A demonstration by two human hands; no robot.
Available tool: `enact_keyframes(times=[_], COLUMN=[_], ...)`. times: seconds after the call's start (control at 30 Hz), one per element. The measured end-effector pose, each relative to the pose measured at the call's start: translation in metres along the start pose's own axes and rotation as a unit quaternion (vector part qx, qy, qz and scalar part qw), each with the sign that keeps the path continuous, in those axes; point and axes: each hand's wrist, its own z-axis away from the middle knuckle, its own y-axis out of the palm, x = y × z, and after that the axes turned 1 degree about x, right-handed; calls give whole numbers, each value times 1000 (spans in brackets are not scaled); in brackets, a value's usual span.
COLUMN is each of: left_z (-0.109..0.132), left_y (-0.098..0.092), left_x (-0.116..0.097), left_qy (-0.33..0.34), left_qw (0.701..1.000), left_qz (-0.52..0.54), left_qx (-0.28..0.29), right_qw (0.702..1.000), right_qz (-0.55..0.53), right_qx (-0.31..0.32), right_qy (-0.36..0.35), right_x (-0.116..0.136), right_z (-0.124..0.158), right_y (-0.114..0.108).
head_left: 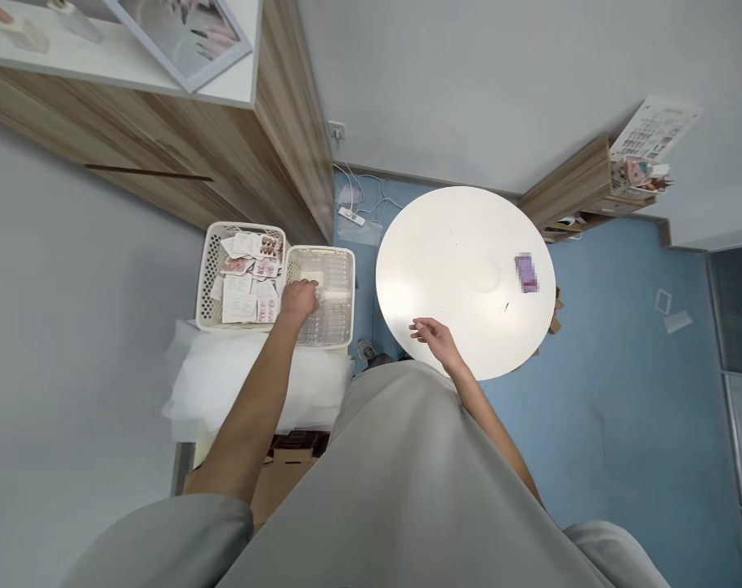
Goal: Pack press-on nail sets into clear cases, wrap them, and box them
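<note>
My left hand (300,299) reaches over the left rim of a white basket (351,298) that holds stacked clear plastic cases (333,325). Its fingers are bent over the cases, and what they grip, if anything, is too small to make out. Left of it, a second perforated basket (207,282) holds printed cards and small packets (240,298). My right hand (437,339) hovers at the near left edge of a round white table (462,245), fingers apart and nothing in them. A purple blurred item (526,273) lies on the table's right side.
White translucent wrapping (254,384) lies below the baskets. A wooden cabinet (279,122) stands behind them. A power strip (351,216) with cables is on the floor, and a low shelf (576,184) stands beyond the table at the right.
</note>
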Motion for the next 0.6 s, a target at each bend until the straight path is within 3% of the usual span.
enact_keyframes(times=[0.2, 0.27, 0.33, 0.47, 0.53, 0.6], left_z=[39, 57, 75, 103, 112, 119], left_y=[-6, -6, -5, 2, 8, 15], left_x=[-16, -35, -62, -133, -167, -198], left_qy=[-44, -64, -81, -48, -54, -59], left_qw=[980, 952, 906, 768, 733, 726], left_qz=[133, 228, 357, 631, 675, 685], left_qx=[-142, -197, -215, -97, -57, -38], right_qw=[999, 998, 997, 995, 994, 990], right_qz=[14, 23, 32, 57, 74, 98], right_qx=[35, 54, 69, 73, 61, 41], right_qy=[-13, -24, -33, -44, -60, -88], right_x=[1, -1, -4, -8, -8, -7], right_z=[-8, -10, -11, -14, -14, -12], right_y=[6, 7, 6, 2, -1, -5])
